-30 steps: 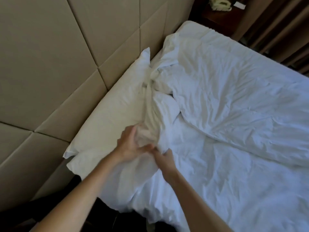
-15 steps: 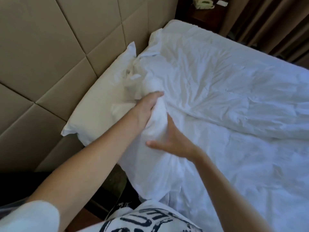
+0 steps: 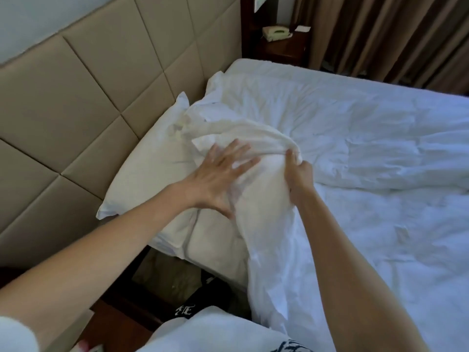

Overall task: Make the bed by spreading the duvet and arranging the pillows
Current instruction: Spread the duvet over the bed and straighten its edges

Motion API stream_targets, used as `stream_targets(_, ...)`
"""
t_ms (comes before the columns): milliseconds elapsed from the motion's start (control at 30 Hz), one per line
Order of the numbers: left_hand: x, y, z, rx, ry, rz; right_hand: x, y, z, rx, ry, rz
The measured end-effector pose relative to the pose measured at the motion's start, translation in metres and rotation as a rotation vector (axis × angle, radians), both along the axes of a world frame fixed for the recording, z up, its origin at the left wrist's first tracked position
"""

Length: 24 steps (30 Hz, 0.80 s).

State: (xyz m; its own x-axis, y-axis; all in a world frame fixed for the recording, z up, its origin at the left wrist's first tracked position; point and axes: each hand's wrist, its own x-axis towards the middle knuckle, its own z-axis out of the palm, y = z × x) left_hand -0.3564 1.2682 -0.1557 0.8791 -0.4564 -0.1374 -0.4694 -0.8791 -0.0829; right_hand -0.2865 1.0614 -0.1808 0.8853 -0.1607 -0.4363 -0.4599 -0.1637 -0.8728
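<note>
White duvet [image 3: 342,128] bunches near the headboard [image 3: 101,97] as the right hand [image 3: 298,171] grips its edge to spread it; the left hand [image 3: 218,179], fingers splayed flat, steadies the pillow [image 3: 152,168].

- A hotel-style bedroom: a bed [image 3: 380,224] in all-white linen against a padded beige headboard [image 3: 88,102].
- A desk phone [image 3: 276,33] on a dark nightstand [image 3: 281,50] (heavy brown curtains [image 3: 393,34] alongside).

duvet [image 3: 355,138]: plain white, bluish in shade
pillow [image 3: 152,168]: cream-white, plain
headboard [image 3: 76,97]: beige, square padded panels
curtain [image 3: 393,34]: brown, vertical folds
nightstand [image 3: 284,49]: dark reddish wood
telephone [image 3: 276,33]: pale cream-green
</note>
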Motion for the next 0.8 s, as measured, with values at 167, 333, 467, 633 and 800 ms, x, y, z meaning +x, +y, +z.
stream_targets(167,0.036,-0.021,-0.01,0.041,-0.411,-0.125,0.025,0.013,0.019,0.057,-0.011,0.247)
stream_targets(333,0.081,-0.02,0.025,-0.245,-0.366,0.082,0.013,0.013,0.026,-0.334,-0.17,0.376)
stream_targets(467,0.132,-0.003,0.049,-0.616,-0.303,0.522,-0.046,0.018,-0.022,-0.47,-0.085,0.566)
stream_targets(633,0.193,0.044,0.075,-0.745,-0.324,0.497,-0.057,0.006,-0.075,-0.587,0.108,0.224)
stream_targets(800,0.229,0.128,0.074,-0.48,-0.158,0.405,0.022,-0.016,-0.01,-0.735,-0.001,-0.096)
